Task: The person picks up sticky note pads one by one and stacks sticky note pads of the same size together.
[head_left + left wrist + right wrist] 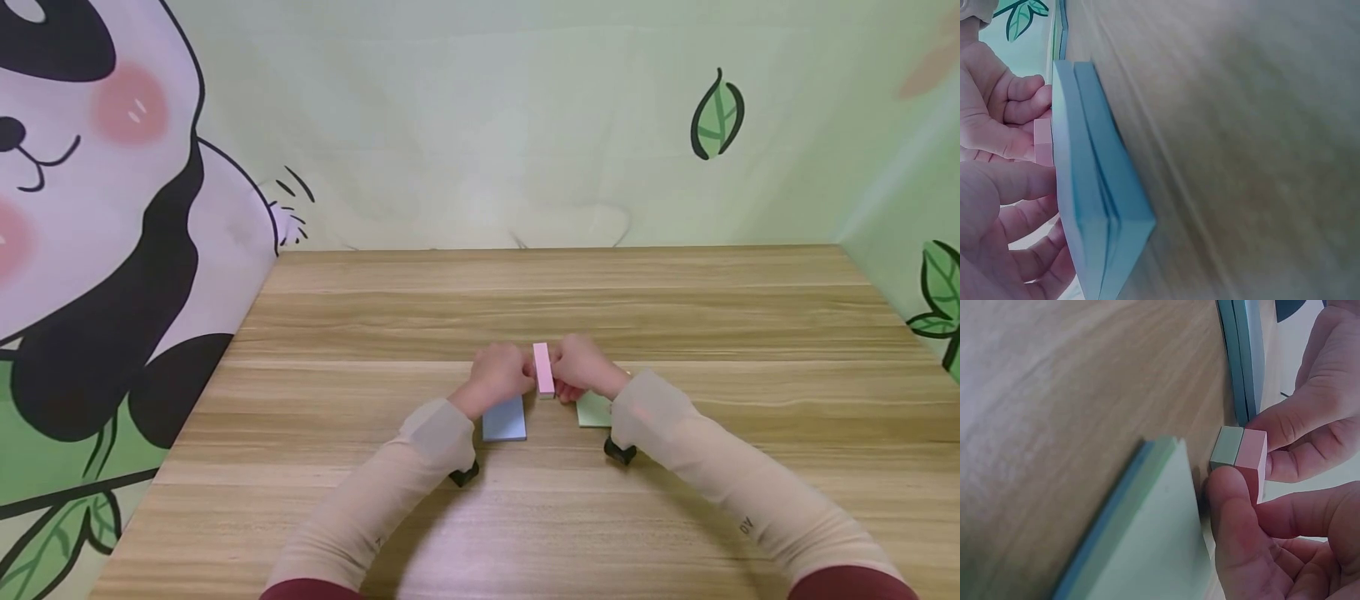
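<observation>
Pink and narrow, a sticky-note pad sits at the middle of the wooden tabletop, held between both hands with its long side running away from the person. The left hand pinches it from the left with curled fingers, and the right hand does the same from the right; each grip is clamped on the pad. The right wrist view shows the pad's end face, partly pink and partly greenish, with the right thumb against its near side and the left hand's fingers on the far side.

Just beside the left hand, nearer the person, a blue sticky-note pad lies flat on the tabletop; in the left wrist view it fills the centre as a thick block of sheets. A green sticky-note pad lies flat just below the right hand, partly hidden by the wrist. Both forearms wear beige sleeves. Behind the tabletop hangs a pale green backdrop with a cartoon panda and leaves.
</observation>
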`<state>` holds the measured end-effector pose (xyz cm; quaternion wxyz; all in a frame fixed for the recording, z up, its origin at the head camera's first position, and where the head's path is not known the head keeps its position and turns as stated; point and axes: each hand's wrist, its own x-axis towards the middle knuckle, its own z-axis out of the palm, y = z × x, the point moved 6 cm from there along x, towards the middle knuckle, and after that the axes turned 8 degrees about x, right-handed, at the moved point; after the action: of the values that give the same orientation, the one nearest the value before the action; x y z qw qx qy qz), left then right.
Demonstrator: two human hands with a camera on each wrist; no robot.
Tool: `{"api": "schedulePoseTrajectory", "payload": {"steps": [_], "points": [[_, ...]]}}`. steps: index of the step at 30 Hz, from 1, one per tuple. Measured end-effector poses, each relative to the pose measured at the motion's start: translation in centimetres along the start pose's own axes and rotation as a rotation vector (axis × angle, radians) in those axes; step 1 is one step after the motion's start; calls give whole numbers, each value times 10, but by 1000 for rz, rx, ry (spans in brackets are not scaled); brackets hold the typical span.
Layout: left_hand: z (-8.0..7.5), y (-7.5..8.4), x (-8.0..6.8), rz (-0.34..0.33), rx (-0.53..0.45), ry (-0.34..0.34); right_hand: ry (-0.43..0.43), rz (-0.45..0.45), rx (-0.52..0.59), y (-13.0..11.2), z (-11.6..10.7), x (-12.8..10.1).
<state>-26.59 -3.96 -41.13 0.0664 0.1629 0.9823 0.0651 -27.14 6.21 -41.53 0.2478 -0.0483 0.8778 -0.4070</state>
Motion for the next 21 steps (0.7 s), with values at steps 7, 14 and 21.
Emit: {"api": "schedulePoseTrajectory", "payload": {"steps": [7, 14, 21], "points": [[-1, 3, -2, 19, 3, -2, -8, 9, -13, 1, 1, 0], [-1, 4, -4, 26, 7, -1, -16, 8, -28, 1, 1, -2], [0, 5, -5, 30, 6, 5, -29, 5, -6, 1, 3, -5]]}}
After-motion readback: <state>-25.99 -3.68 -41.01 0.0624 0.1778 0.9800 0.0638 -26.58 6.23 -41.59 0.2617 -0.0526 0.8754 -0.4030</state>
